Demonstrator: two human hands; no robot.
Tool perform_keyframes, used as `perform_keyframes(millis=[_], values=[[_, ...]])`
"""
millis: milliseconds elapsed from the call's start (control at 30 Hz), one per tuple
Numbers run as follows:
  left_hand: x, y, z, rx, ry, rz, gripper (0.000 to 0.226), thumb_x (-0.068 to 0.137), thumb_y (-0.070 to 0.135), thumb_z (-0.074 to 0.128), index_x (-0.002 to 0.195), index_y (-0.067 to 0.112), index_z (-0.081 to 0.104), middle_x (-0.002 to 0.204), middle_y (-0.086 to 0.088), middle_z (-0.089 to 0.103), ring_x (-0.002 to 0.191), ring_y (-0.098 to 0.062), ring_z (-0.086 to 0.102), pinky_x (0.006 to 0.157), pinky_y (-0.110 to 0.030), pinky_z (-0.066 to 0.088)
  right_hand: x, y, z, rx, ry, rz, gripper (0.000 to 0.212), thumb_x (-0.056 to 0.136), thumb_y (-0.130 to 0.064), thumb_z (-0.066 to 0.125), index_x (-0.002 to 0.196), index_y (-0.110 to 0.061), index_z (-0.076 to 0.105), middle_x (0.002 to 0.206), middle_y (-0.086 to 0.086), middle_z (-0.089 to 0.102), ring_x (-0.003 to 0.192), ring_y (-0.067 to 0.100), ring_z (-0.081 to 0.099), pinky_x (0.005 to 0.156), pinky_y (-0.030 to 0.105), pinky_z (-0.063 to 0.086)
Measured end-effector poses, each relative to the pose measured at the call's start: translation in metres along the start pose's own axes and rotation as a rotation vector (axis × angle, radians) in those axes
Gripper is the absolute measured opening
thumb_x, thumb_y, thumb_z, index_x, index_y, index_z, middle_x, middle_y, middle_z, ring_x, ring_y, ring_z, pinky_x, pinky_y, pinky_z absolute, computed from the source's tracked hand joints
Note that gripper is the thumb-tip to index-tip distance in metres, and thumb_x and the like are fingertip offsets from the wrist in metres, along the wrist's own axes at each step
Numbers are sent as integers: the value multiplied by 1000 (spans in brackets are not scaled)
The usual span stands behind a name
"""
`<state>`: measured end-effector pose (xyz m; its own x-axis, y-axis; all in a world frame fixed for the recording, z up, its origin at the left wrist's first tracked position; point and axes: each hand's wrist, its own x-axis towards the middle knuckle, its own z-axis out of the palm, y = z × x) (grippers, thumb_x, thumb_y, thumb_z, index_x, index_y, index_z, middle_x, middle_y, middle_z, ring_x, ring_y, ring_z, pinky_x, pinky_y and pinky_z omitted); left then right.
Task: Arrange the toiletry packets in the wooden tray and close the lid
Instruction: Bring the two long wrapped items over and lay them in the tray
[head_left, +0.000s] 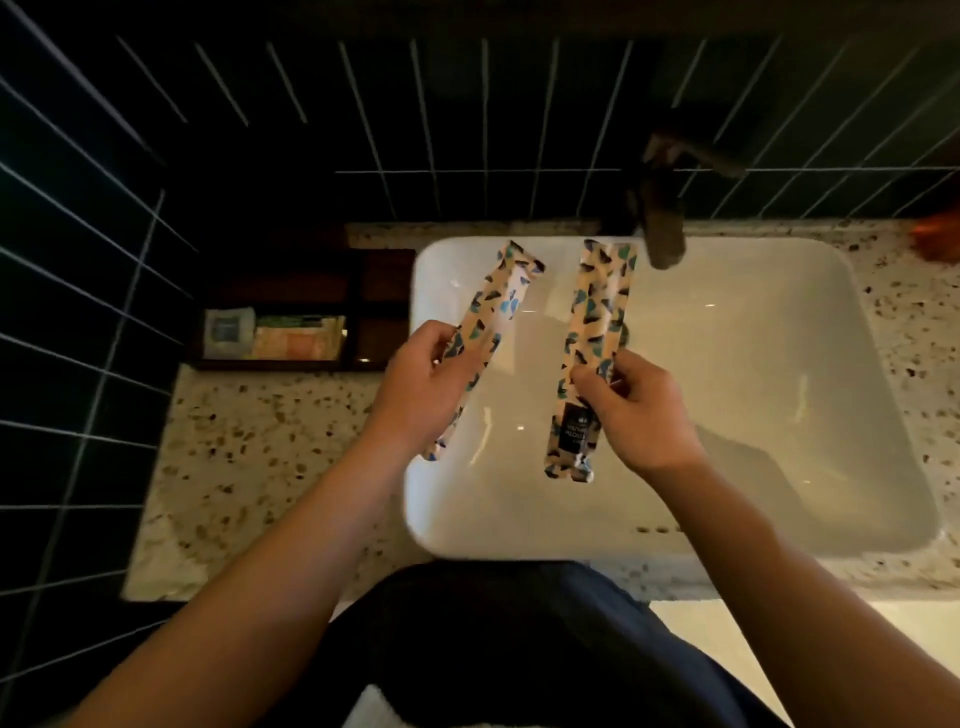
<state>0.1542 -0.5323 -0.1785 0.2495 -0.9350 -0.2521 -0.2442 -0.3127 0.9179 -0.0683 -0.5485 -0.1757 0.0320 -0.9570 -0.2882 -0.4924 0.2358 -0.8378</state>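
Observation:
My left hand grips a long patterned toiletry packet near its lower half, held slanted above the sink's left side. In my right hand is a second long patterned packet with a dark label near its lower end, held almost upright over the basin. The dark wooden tray sits on the counter left of the sink, open, with a small white packet and an orange-and-green packet lying in its front compartment. No lid can be made out.
A white rectangular sink fills the middle, with a dark tap at its back edge. Speckled stone counter runs left and right of it. Dark tiled walls stand behind and to the left. An orange object lies at far right.

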Motion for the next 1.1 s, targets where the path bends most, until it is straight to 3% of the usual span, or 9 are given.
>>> perform_keyframes(millis=[133, 233, 333, 400, 500, 600, 800, 967, 1100], values=[[7, -27, -76, 36, -12, 15, 6, 87, 44, 65, 85, 40, 62, 84, 14, 71, 71, -7, 68, 61, -35, 54, -7, -35, 67, -66, -24, -2, 12, 89, -40, 63, 86, -29, 67, 74, -8, 70, 67, 6, 64, 60, 33, 54], [19, -46, -121, 107, 23, 21, 5, 93, 39, 64, 91, 36, 61, 80, 12, 67, 60, -11, 62, 51, -35, 49, -4, -62, 104, -125, -58, -48, 13, 91, -38, 65, 79, -32, 63, 73, -11, 67, 64, 1, 62, 50, 21, 45], [39, -60, -152, 226, 87, 41, 5, 95, 37, 65, 95, 33, 61, 82, 13, 63, 60, -5, 60, 49, -32, 50, 5, -86, 134, -191, -120, -87, 16, 93, -38, 62, 94, -23, 68, 82, -6, 70, 76, 13, 66, 58, 31, 51], [56, -68, -167, 349, 132, 70, 6, 94, 32, 65, 93, 32, 60, 86, 10, 60, 70, -10, 59, 55, -31, 47, 15, -100, 150, -222, -142, -98, 21, 94, -39, 61, 101, -22, 69, 85, -8, 69, 79, 12, 66, 60, 31, 51], [86, -77, -181, 503, 208, 75, 5, 94, 25, 66, 96, 28, 63, 95, 9, 56, 92, -21, 58, 77, -41, 51, 32, -115, 168, -269, -152, -117, 26, 94, -40, 60, 102, -17, 69, 84, -4, 69, 77, 13, 65, 59, 31, 52], [115, -83, -187, 677, 273, 41, 9, 95, 24, 64, 102, 29, 65, 111, 1, 61, 112, -30, 51, 95, -46, 41, 49, -126, 182, -318, -155, -132, 27, 93, -42, 61, 97, -16, 68, 83, 1, 70, 75, 16, 66, 63, 37, 56], [165, -97, -195, 923, 320, 69, 21, 92, 21, 64, 111, 28, 68, 121, -6, 63, 116, -36, 48, 96, -50, 37, 81, -137, 205, -330, -166, -140, 24, 93, -42, 61, 99, -20, 69, 80, -6, 69, 72, 10, 65, 59, 29, 51], [196, -113, -199, 974, 252, 87, 21, 91, 19, 65, 111, 25, 67, 121, -7, 63, 113, -37, 48, 94, -50, 38, 105, -142, 219, -353, -168, -130, 19, 94, -45, 60, 95, -28, 67, 73, -12, 65, 61, -6, 58, 48, 11, 37], [209, -132, -199, 948, 215, 125, 22, 90, 15, 63, 111, 19, 67, 121, -11, 63, 112, -39, 50, 93, -50, 38, 118, -143, 226, -325, -187, -99, 24, 94, -42, 60, 107, -25, 69, 88, -9, 71, 79, 6, 66, 68, 31, 56]])
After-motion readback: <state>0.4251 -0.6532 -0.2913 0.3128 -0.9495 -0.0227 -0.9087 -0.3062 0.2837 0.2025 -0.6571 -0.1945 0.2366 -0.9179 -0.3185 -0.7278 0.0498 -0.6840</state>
